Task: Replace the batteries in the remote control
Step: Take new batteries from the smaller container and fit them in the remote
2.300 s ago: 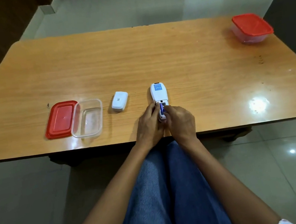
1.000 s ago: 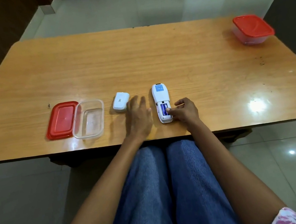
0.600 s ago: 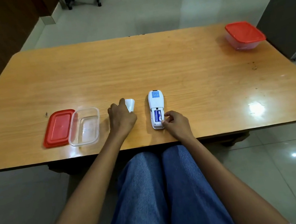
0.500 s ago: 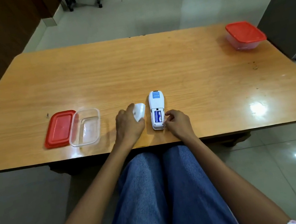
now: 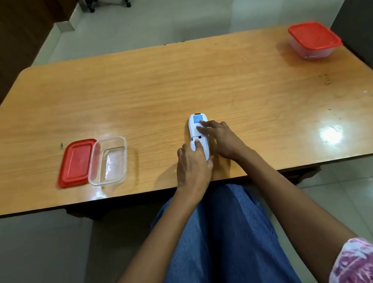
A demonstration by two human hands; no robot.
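Note:
A white remote control [image 5: 195,129] lies face down near the front edge of the wooden table [image 5: 172,89], a blue label on its far end. Its white battery cover [image 5: 203,147] sits over the near end, so the batteries are hidden. My left hand [image 5: 193,167] grips the near end and presses a finger on the cover. My right hand [image 5: 220,139] rests beside the remote with fingertips pressed on its far half.
At the front left stand an open clear container [image 5: 108,163] and its red lid [image 5: 76,162], side by side. A closed clear container with a red lid [image 5: 313,39] sits at the far right corner. My legs are under the table's front edge.
My left hand carried the battery cover from the left onto the remote's near end. My right hand shifted from the battery bay to the far half. The blue batteries are now covered.

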